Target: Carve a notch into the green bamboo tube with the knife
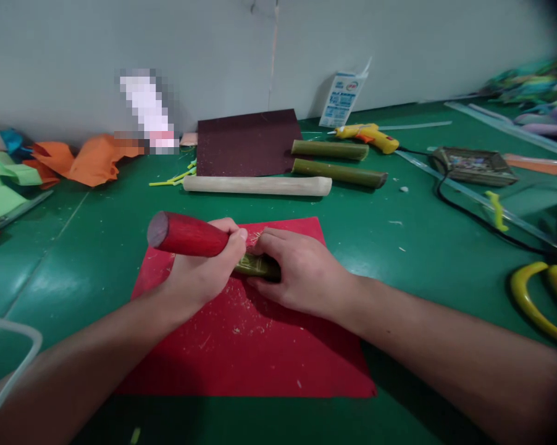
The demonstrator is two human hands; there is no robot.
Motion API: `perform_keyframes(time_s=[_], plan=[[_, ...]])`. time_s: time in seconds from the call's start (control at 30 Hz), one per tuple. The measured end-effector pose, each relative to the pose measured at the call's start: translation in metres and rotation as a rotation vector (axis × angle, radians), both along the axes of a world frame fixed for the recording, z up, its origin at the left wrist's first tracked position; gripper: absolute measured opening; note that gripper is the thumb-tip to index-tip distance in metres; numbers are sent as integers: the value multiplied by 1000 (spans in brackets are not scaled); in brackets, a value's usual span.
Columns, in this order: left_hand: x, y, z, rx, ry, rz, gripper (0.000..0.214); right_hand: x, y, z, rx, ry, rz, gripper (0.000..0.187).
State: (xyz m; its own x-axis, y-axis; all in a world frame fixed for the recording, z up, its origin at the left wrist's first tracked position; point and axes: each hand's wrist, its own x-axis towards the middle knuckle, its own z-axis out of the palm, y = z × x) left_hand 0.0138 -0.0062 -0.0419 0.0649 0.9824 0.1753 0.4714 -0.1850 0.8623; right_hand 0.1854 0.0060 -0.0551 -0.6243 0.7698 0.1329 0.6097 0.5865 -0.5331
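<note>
My left hand [209, 262] is closed around a thick red wooden handle [190, 236], its blunt end tilted up to the left. The tool's working end is hidden behind my fingers and cannot be made out. My right hand [309, 272] grips a short piece of green bamboo [255, 266] with pale cut marks on its surface. Both hands meet at this bamboo, low over a red sheet [251, 364]. Pale shavings and crumbs are scattered on the sheet around them.
Behind the sheet lie a pale stick [257, 186], two green bamboo pieces [338, 173] and a dark brown sheet [246, 145]. A yellow glue gun [368, 136] trails a black cord rightward. Yellow-handled scissors [528, 296] lie at right, orange paper [97, 162] at left.
</note>
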Motion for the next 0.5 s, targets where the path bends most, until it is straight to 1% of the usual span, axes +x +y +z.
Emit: perform_keyframes(time_s=[0.2,0.37,0.5], plan=[[0,-4,3,1,45,11,27,1,0,0,25,14,14,23],[-2,-2,6,-34,59,-52,28,0,-2,0,21,37,38,22],[-4,-3,7,-44,48,-66,29,-1,-1,-1,15,54,34,17]])
